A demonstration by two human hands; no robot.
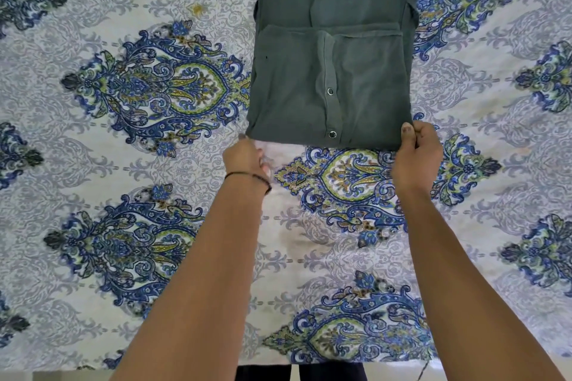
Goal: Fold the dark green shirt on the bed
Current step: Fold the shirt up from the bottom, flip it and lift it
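Dark green shirt (pixel 332 56) lies on the bed (pixel 123 164), upper centre of view, running away from the person; its far end goes out of frame at top

Done so far, judging by how it lies:
- sides + sleeves look folded in: shirt is a narrow lengthwise strip w/ fairly straight L and R edges
- near part doubled up over the body: hem edge (pixel 328 29) sits across the strip about mid-way up the visible cloth, fold crease at the near end
- snap placket (pixel 330 96) faces up on the folded panel, two metal snaps showing

Hands:
- left hand (pixel 246 158) at near-left corner of the fold, fingers curled under/at the cloth edge; blurred, so can't tell for sure if the grip is closed on the fabric or just touching it
- right hand (pixel 416 148) at near-right corner, thumb on top, fingers below, grip pinched closed on the shirt's corner
- thin dark bracelet (pixel 247 178) on left wrist

Left to do (est.):
- at least one more crosswise fold, near edge up toward collar end, to make a compact packet
- smooth out wrinkles in the upper section, some bunching there near centre
- collar end not visible, so can't say how tidy that part is

Overall: past halfway, prob. last fold or two remaining
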